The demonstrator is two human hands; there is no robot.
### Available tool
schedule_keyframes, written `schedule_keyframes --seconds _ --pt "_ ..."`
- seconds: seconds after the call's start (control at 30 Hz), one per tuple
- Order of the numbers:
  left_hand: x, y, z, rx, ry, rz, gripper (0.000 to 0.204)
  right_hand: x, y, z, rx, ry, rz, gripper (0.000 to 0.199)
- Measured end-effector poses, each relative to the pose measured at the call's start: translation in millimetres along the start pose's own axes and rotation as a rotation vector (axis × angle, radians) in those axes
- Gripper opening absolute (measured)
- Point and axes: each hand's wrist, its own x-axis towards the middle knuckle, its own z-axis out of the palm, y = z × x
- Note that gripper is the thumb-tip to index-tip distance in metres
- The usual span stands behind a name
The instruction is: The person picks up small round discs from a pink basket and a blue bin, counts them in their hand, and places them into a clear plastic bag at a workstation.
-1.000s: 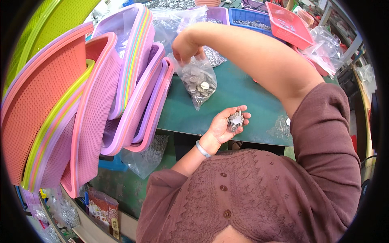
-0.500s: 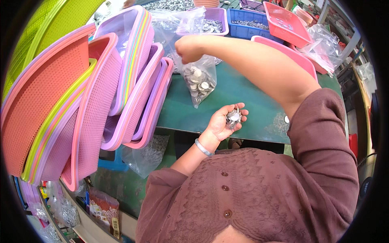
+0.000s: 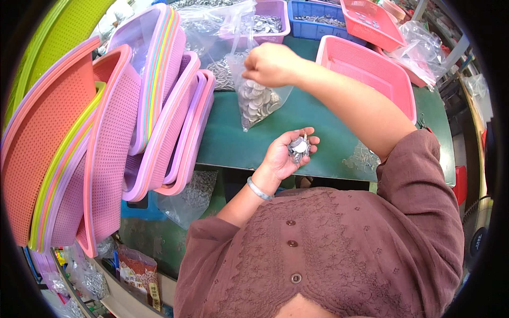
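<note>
My left hand point(image 3: 283, 155) is cupped palm up in front of me, holding a small pile of round metal discs point(image 3: 299, 148). Beyond it, a clear plastic bag point(image 3: 256, 104) partly filled with similar discs is upright over the green table, its lower corner pointing down. My right hand point(image 3: 270, 64) reaches across to the upper part of this bag, fingers curled closed. The hand covers part of the bag's top, and whatever the fingers contain is hidden.
Stacked perforated plastic baskets point(image 3: 114, 153) lean on the left. A pink basket point(image 3: 366, 74), a blue crate point(image 3: 318, 21) and a purple basket point(image 3: 273, 36) with metal pieces stand at the back. Thin loose pieces point(image 3: 362, 158) lie on the green table point(image 3: 222, 143).
My right hand has shifted right relative to the bag, its fingers still curled. The view has moved slightly, showing more of the pink basket. My left hand still cups the discs.
</note>
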Motion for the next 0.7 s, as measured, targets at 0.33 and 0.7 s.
schedule_keyframes --seconds 0.33,0.7 --pt "1.4 2.6 -2.3 -0.246 -0.133 0.058 0.041 -36.9 21.8 -20.2 0.184 0.351 -0.158 0.021" --pt "7.6 0.2 13.4 -0.278 -0.005 0.084 0.043 -170.1 42.8 43.7 0.77 0.139 0.159 0.013"
